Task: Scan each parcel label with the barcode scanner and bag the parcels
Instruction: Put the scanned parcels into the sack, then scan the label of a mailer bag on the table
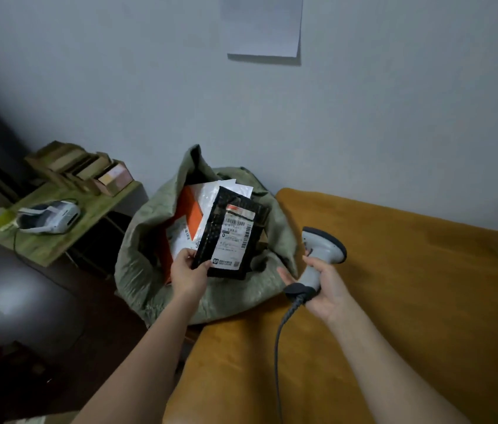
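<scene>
Pinching black parcel (229, 237) corner, left hand (187, 272) fingers (203, 266), over green sack (137, 264)

We can't read much here. White shipping label (235, 240) on the black parcel (211, 228): barcode along the top, a smaller barcode down the right edge, a QR code and a round logo at the bottom, an orange strip on the top edge; the printed lines are too small to read. On the white-and-orange parcel (186, 218) behind it we see a partly hidden "3" and an unreadable label.
</scene>
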The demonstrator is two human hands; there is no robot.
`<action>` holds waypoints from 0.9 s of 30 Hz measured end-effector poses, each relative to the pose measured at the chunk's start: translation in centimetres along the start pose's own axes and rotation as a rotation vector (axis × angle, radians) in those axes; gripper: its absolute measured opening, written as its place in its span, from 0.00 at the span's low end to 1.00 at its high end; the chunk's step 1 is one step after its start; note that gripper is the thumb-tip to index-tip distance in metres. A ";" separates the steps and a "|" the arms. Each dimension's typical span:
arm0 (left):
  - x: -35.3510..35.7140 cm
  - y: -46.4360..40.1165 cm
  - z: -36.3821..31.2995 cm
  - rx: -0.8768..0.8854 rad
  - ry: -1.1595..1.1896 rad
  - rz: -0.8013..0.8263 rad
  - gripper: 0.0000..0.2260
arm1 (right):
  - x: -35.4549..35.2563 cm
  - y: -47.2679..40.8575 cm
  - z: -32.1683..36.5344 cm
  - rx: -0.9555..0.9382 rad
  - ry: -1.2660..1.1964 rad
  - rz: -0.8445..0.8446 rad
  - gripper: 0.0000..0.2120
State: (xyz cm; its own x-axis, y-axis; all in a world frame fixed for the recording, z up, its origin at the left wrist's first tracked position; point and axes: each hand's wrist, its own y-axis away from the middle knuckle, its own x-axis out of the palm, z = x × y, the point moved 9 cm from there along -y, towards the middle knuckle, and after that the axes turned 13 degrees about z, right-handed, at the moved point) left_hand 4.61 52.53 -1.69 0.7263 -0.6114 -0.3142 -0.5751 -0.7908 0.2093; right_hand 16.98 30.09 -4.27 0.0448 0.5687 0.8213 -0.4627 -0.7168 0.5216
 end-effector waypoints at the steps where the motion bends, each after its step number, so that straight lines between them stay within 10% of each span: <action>1: 0.0 -0.7 0.3 0.011 -0.017 0.014 0.06 | -0.5 -1.1 -0.6 0.016 0.014 -0.021 0.20; 8: -1.1 -2.6 0.0 0.148 -0.162 -0.010 0.09 | -1.7 -2.2 -0.8 -0.003 0.098 -0.113 0.02; 14: 0.8 -2.4 -1.3 0.143 -0.359 0.076 0.07 | -2.3 -0.4 0.7 -0.054 0.124 -0.131 0.09; 18: 1.4 -2.3 -1.9 0.104 -0.753 0.009 0.28 | -2.7 -0.1 0.8 -0.031 0.100 -0.140 0.09; 22: 5.4 -2.2 -1.5 0.136 -0.630 0.265 0.17 | -3.6 1.2 1.9 -0.056 0.083 -0.138 0.16; 27: 7.8 -1.0 -5.2 0.210 -0.729 0.016 0.16 | -5.0 4.4 6.9 -0.165 0.178 -0.159 0.14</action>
State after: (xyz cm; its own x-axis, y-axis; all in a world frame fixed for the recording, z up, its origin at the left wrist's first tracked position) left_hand 12.79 48.38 0.46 0.3266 -0.3916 -0.8602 -0.6959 -0.7155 0.0615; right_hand 20.78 21.32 -4.44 -0.0213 0.7411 0.6710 -0.6005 -0.5461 0.5841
